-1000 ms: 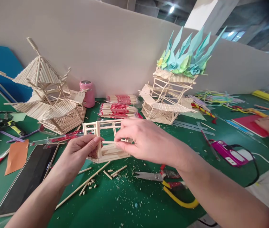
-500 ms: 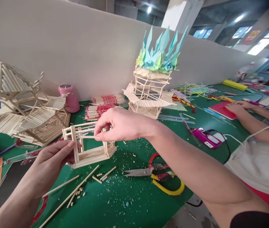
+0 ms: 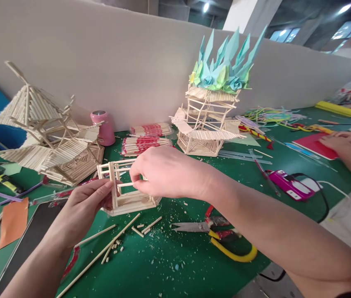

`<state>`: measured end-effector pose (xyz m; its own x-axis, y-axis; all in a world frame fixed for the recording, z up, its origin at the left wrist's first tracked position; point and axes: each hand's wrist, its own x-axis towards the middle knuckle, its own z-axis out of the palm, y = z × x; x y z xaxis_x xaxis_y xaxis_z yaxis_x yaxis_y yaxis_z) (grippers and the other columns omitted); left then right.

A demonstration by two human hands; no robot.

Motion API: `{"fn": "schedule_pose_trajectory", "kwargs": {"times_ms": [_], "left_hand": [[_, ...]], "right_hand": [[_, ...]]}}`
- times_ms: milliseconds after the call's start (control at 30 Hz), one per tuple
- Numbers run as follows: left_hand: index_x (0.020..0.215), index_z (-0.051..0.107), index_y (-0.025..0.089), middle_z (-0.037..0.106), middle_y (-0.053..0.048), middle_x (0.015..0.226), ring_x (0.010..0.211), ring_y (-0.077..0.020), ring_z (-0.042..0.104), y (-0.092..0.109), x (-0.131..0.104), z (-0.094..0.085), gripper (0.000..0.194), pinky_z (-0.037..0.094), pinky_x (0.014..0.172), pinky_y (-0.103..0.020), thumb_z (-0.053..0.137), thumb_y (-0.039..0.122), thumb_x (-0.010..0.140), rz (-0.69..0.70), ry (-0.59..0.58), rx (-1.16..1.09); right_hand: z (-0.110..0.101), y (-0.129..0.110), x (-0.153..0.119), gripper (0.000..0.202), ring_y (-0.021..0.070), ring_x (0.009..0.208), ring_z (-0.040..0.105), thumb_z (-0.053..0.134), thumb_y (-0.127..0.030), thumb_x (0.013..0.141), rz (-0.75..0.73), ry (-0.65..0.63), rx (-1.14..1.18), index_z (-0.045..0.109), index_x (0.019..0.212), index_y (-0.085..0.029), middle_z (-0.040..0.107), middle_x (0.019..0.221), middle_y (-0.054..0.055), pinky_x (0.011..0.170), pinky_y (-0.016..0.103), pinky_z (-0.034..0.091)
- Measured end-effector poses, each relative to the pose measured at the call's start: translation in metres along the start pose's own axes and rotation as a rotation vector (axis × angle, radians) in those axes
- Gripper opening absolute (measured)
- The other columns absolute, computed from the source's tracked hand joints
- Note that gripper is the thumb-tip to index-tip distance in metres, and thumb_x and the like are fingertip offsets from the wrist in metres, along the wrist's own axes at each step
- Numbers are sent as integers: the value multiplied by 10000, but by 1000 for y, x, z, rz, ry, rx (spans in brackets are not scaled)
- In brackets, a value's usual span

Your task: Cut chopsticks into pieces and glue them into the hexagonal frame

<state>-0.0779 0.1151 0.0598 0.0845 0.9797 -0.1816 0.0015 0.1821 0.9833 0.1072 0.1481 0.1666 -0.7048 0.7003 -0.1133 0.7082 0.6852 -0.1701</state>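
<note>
A small open frame of pale wooden sticks [image 3: 132, 205] stands just above the green table, in front of me. My left hand [image 3: 90, 203] pinches its left corner post between thumb and fingers. Over the frame's right side, my right hand [image 3: 165, 171] is closed, thumb against fingers, on a short wooden stick [image 3: 127, 184] that lies across the frame. The fingertips hide where the stick's right end sits. Below lie loose long sticks [image 3: 101, 252] and several cut pieces. Scissors [image 3: 194, 227] with red and yellow handles rest under my right forearm.
A stick pavilion [image 3: 35, 124] stands at the left, beside a pink bottle [image 3: 105, 132]. Red-banded stick bundles [image 3: 146, 145] lie behind the frame, near a stick tower [image 3: 208, 136] topped with folded paper. A purple power strip [image 3: 290, 186] and another person's hands [image 3: 338, 142] are at the right.
The view has turned left, so everything appears further right. Both hands keep their hold, and my right hand is turned slightly more over the frame.
</note>
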Motion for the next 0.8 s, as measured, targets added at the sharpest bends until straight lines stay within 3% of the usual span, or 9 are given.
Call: {"fn": "schedule_pose_trajectory", "kwargs": {"times_ms": [133,333,567,800], "left_hand": [[835,718,158,535,20,569,547,-113,454,1,1,1,333,388,525,-216,694,463,705,-13,25,-21],[795,735,149,559,16,544,528,-106,457,2,0,5,388,381,496,-200,755,490,611,-33,58,-66],[856,733,153,586,9,574,533,-100,449,2,0,7,392,380,494,-197,735,484,646,-38,32,-53],[856,733,169,579,18,555,527,-96,459,0,0,8,401,386,498,-193,732,507,641,-32,49,-50]], "right_hand": [[4,-2,3,185,110,522,412,519,-126,774,6,-1,-78,684,695,-150,594,637,28,471,279,245],[10,-4,4,208,117,525,450,501,-100,771,-20,-5,-133,681,692,-166,587,616,17,472,282,252],[14,-2,7,203,129,561,490,505,-101,768,-20,-10,-148,681,692,-168,613,648,25,480,282,258],[14,-1,8,218,115,522,443,496,-92,766,-24,-24,-130,678,672,-165,595,615,14,465,281,253]]}}
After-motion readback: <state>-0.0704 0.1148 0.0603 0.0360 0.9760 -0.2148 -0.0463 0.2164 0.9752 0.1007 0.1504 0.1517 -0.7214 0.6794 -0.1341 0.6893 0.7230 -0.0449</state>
